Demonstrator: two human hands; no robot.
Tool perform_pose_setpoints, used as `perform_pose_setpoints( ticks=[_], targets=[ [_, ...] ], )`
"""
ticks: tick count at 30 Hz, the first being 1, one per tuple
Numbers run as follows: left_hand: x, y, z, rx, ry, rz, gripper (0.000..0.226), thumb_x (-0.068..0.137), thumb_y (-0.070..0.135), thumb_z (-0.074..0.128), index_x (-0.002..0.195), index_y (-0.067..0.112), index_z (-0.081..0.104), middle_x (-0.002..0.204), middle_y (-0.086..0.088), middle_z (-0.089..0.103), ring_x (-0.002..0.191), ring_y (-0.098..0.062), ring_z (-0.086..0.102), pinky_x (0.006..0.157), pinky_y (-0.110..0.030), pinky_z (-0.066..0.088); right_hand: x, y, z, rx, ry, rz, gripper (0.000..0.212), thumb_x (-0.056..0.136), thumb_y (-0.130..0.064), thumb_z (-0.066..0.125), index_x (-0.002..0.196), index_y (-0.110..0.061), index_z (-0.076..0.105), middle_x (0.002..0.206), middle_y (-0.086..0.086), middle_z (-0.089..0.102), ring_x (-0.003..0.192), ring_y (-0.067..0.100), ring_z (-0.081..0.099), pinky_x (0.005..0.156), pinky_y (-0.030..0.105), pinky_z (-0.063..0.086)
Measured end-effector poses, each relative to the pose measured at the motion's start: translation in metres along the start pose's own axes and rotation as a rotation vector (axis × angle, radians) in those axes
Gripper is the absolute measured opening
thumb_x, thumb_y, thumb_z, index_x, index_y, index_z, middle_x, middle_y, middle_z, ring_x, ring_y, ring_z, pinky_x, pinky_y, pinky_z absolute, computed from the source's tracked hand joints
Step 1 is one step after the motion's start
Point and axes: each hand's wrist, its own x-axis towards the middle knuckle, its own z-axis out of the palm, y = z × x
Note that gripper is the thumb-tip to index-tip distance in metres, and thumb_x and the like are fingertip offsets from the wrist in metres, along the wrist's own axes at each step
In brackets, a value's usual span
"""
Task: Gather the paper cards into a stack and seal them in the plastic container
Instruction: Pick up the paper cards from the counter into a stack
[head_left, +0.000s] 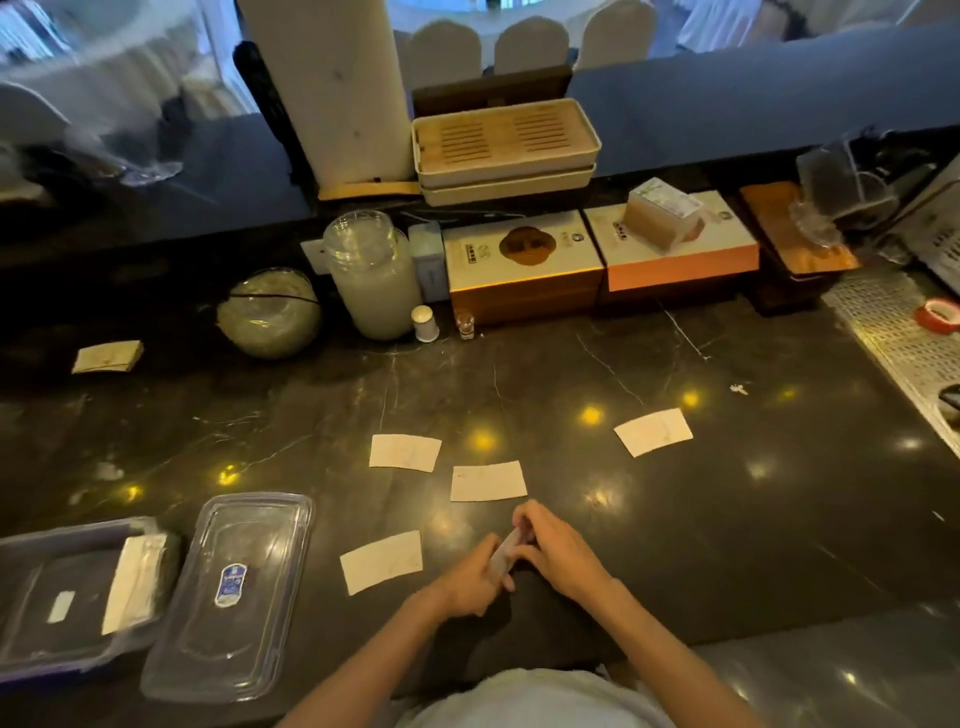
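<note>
I see a small stack of cards (503, 556) held on edge, pinched between my left hand (470, 579) and right hand (558, 553), both grips pressed onto it; four loose cards (488, 481) lie on the dark table (727, 519) nearby; open container (78, 592) and clear lid (234, 592) sit far left

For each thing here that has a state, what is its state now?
Plastic container: open, a few cards leaning inside.
Lid: off, flat on the counter beside the container.
Held cards: gripped on edge between both hands.
Left hand: shut on the held cards.
Right hand: shut on the held cards.
Loose cards: four lying flat, apart.
Glass jar: lid on.
</note>
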Motion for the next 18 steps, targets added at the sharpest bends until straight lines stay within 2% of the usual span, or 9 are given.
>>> perform_pose_setpoints(
  ticks=[2, 6, 9, 12, 14, 16, 18],
  targets=[
    [0.007, 0.015, -0.001, -0.154, -0.007, 0.008, 0.046, 0.097, 0.007, 0.048, 0.142, 0.014, 0.039, 0.121, -0.016, 0.061, 0.102, -0.021, 0.063, 0.088, -0.036, 0.052, 0.007, 0.000, -0.015, 0.039, -0.005, -0.030, 0.032, 0.090, -0.027, 0.062, 0.116, -0.029, 0.044, 0.110, -0.007, 0.056, 0.096, 0.011, 0.058, 0.085, 0.034, 0.054],
    [0.024, 0.053, -0.005, -0.510, -0.018, -0.087, 0.028, 0.100, 0.013, 0.050, 0.128, 0.017, 0.047, 0.101, -0.014, 0.067, 0.082, -0.019, 0.068, 0.072, -0.030, 0.059, 0.024, 0.010, -0.059, 0.038, -0.025, -0.070, 0.048, 0.093, -0.018, 0.059, 0.137, -0.033, 0.044, 0.113, -0.009, 0.059, 0.097, 0.005, 0.058, 0.087, 0.023, 0.053],
    [0.038, 0.073, -0.007, -0.682, -0.022, -0.109, 0.028, 0.098, 0.003, 0.047, 0.125, 0.007, 0.048, 0.092, -0.012, 0.065, 0.067, -0.013, 0.065, 0.061, -0.024, 0.055, 0.042, 0.032, -0.109, -0.079, 0.086, -0.058, 0.042, 0.096, -0.014, 0.056, 0.137, -0.021, 0.054, 0.123, -0.001, 0.063, 0.113, 0.015, 0.060, 0.098, 0.029, 0.049],
    [0.053, 0.086, -0.011, -0.945, -0.022, -0.079, 0.030, 0.102, 0.020, 0.051, 0.122, -0.001, 0.057, 0.083, -0.009, 0.063, 0.063, -0.014, 0.061, 0.058, -0.024, 0.050, 0.065, 0.065, -0.165, -0.361, 0.156, 0.113, 0.042, 0.094, -0.012, 0.058, 0.135, -0.014, 0.057, 0.139, 0.006, 0.054, 0.134, 0.025, 0.046, 0.107, 0.035, 0.041],
    [0.060, 0.090, -0.018, -1.093, -0.047, -0.066, 0.038, 0.100, 0.037, 0.053, 0.115, 0.003, 0.061, 0.081, -0.007, 0.065, 0.066, -0.016, 0.061, 0.059, -0.025, 0.051, 0.075, 0.084, -0.194, -0.557, 0.061, 0.287, 0.049, 0.092, -0.014, 0.060, 0.140, -0.014, 0.051, 0.150, 0.008, 0.040, 0.146, 0.030, 0.027, 0.110, 0.040, 0.038],
    [0.065, 0.087, -0.025, -1.186, -0.067, -0.052, 0.046, 0.098, 0.047, 0.053, 0.113, 0.005, 0.061, 0.084, -0.007, 0.066, 0.069, -0.017, 0.062, 0.060, -0.025, 0.052, 0.077, 0.097, -0.211, -0.640, -0.056, 0.406, 0.056, 0.091, -0.021, 0.063, 0.144, -0.018, 0.045, 0.157, 0.009, 0.026, 0.151, 0.031, 0.011, 0.115, 0.045, 0.035],
    [0.067, 0.080, -0.032, -1.252, -0.082, -0.038, 0.052, 0.095, 0.054, 0.053, 0.113, 0.005, 0.060, 0.087, -0.008, 0.065, 0.071, -0.017, 0.062, 0.062, -0.025, 0.052, 0.077, 0.110, -0.215, -0.615, -0.095, 0.436, 0.058, 0.090, -0.022, 0.065, 0.144, -0.018, 0.043, 0.159, 0.010, 0.023, 0.151, 0.032, 0.008, 0.116, 0.047, 0.032]
  ],
)
